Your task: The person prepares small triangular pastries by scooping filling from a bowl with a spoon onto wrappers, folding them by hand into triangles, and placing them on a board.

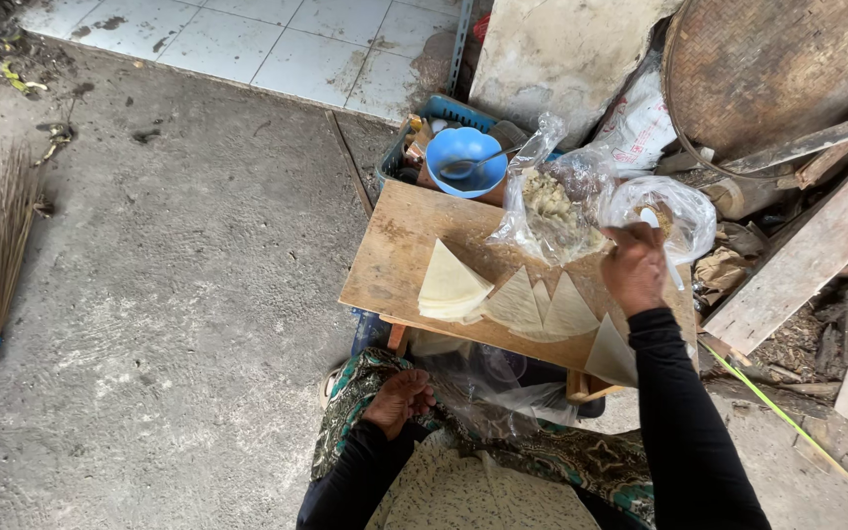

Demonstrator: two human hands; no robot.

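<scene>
A rough concrete floor (pixel 169 294) runs up to white tiles at the top of the head view, with a straw broom (pixel 7 255) lying at the left. A wooden board (pixel 395 265) sits in front of the person and carries a stack of pale triangular wrappers (pixel 449 285), with more single triangles (pixel 542 309) spread beside it. The right hand (pixel 635 267) is curled closed, gripping the neck of a clear plastic bag (pixel 674 211) at the board's far right edge. Just beside it stands another clear bag of filling (pixel 552 211). The left hand (pixel 399 400) rests loosely curled on the patterned cloth (pixel 542 456) on the lap, holding nothing. A blue bowl (pixel 465 159) with a spoon sits behind the board.
</scene>
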